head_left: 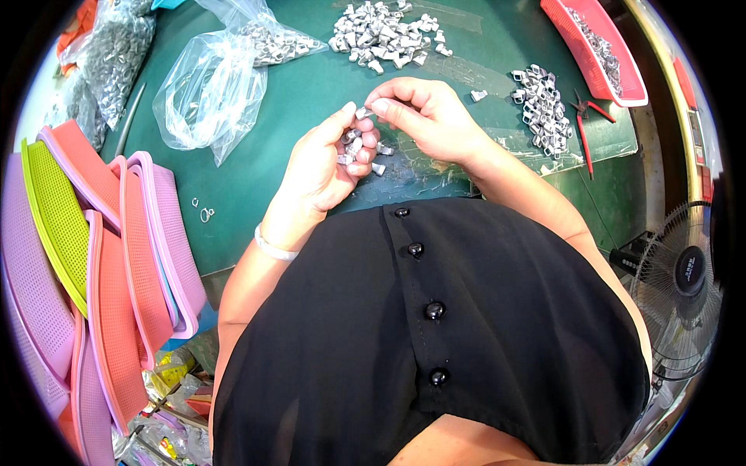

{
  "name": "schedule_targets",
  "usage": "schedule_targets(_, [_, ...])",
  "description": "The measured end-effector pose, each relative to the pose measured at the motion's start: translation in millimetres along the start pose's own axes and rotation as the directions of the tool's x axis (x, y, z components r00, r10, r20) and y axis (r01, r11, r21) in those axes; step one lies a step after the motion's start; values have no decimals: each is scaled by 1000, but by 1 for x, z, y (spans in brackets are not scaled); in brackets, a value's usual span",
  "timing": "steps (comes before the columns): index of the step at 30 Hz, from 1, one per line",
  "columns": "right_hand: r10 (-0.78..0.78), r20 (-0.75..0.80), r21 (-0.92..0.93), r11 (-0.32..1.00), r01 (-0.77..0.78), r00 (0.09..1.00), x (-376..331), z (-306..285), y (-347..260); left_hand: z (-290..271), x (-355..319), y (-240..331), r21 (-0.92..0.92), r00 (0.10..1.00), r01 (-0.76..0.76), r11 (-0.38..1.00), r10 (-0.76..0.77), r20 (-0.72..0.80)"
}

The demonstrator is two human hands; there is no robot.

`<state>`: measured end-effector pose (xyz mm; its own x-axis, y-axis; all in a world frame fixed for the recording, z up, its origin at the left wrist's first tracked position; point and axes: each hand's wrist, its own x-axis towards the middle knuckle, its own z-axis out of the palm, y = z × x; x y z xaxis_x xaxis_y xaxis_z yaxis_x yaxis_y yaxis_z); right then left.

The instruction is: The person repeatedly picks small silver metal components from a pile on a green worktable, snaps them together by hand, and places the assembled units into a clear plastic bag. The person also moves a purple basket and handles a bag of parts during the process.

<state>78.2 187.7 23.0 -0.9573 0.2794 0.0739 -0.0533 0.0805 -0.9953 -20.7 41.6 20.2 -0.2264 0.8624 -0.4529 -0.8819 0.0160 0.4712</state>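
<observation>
My left hand (317,165) is cupped, palm up, with several small silver metal fittings (351,143) in its curled fingers. Its thumb and forefinger meet my right hand (437,118) at one more silver fitting (364,113), which my right thumb and forefinger pinch. Just beside the left fingers, a couple of loose fittings (378,168) lie on the green tabletop (311,81). Beyond both hands spreads a heap of similar fittings (381,37). To the right is a second pile (542,113) of squarish, looped ones, and a single piece (478,95) lies left of it.
Red-handled pliers (587,140) lie by the right pile, below a red basket (636,92) of metal parts. Clear plastic bags (210,97) stand back left. Stacked colored baskets (179,241) crowd the left edge. Two small rings (205,214) lie near them. A fan (688,272) stands right.
</observation>
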Motion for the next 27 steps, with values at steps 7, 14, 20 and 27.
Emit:
schedule_targets(7, [-145, 15, -122, 982, 146, 989, -1, -3, 0, -2, 0, 1, 19, 1000, 15, 1000, -15, 16])
schedule_targets(14, [-275, 40, -233, 932, 276, 961, 0, -6, -1, 0, -2, 0, 76, 997, -70, 995, 71, -10])
schedule_targets(20, [-420, 3, -301, 865, 401, 908, 2, -4, -1, 1, -3, 1, 66, 993, -117, 991, 116, 26])
schedule_targets(27, [-440, 40, -364, 830, 423, 897, 2, -5, -1, 1, -3, 0, 85, 989, -148, 985, 149, -7])
